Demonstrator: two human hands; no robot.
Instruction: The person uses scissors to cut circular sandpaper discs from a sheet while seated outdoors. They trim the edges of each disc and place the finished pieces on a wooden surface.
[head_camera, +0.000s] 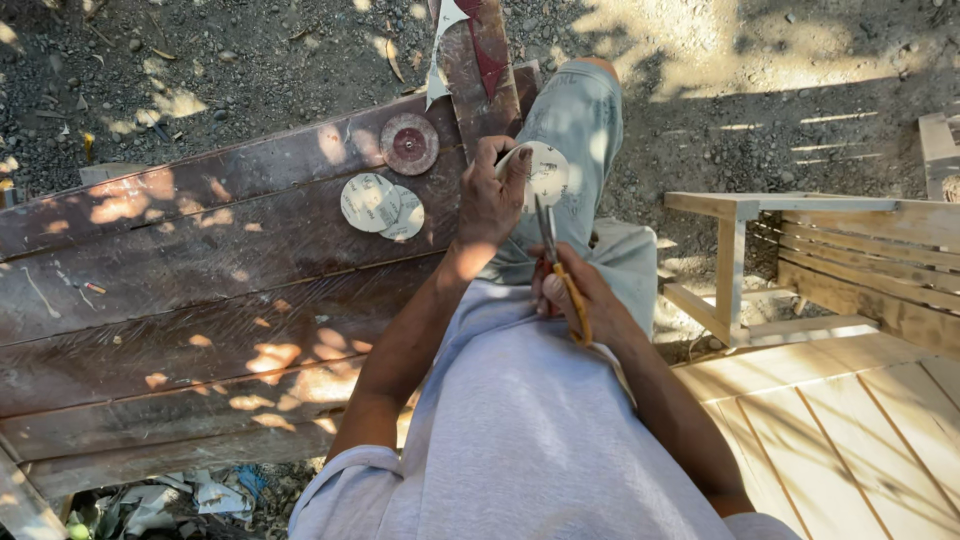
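Left hand: the left hand is raised over the lap, fingers curled and pinching the edge of a round, pale grey sanding disc — thumb on the near face, the rest wrapped behind.
Right hand: the right hand is closed around the yellow-orange handles of a pair of metal scissors, the fingers pressed together on them.
Scissors: the blades point up and away from the body, their tips meeting the lower edge of the pale disc; whether the blades are parted or closed cannot be told.
Disc in hand: it is held upright in front of the light grey-green trouser leg, just beside the end of the dark plank surface.
Bench: a dark brown, weathered wooden plank bench lies to the left, dappled with sunlight.
On the bench: two overlapping pale grey discs lie flat near the left hand, and a reddish-brown disc with a dark centre lies just above them, touching neither hand.
Right side: a pale, unfinished wooden slatted frame stands on the gravel ground — well apart from the discs.
Clothing: a light grey shirt fills the lower middle.
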